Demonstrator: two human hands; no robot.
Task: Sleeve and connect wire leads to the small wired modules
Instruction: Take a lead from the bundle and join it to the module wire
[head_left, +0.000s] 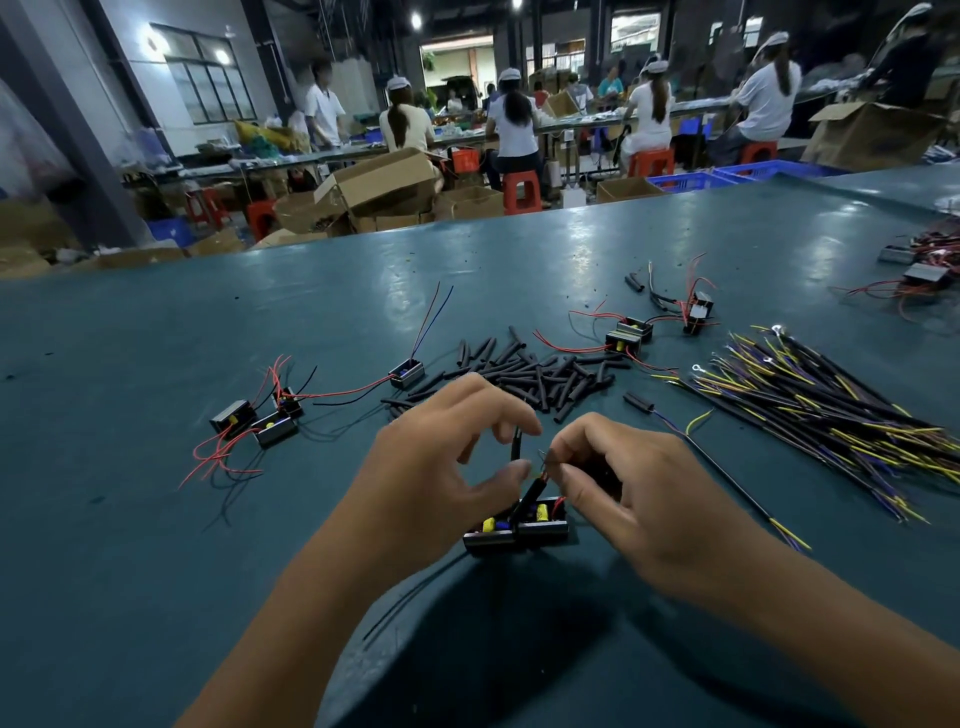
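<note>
Lying at the far left of the teal surface, three small black modules sit clustered with red and black leads trailing toward the near edge. Just right of them a single module stands with a red and a blue lead rising from it. Next comes the heap of short black sleeves. Below it, the left hand pinches one black sleeve between thumb and forefinger, upright. Two modules (yellow parts showing inside) sit side by side on the surface between the hands. The right hand has its grip pinched on thin wire ends rising from those modules, close beside the sleeve. Farther right, a bundle of black, yellow and purple wire leads fans across the surface.
</note>
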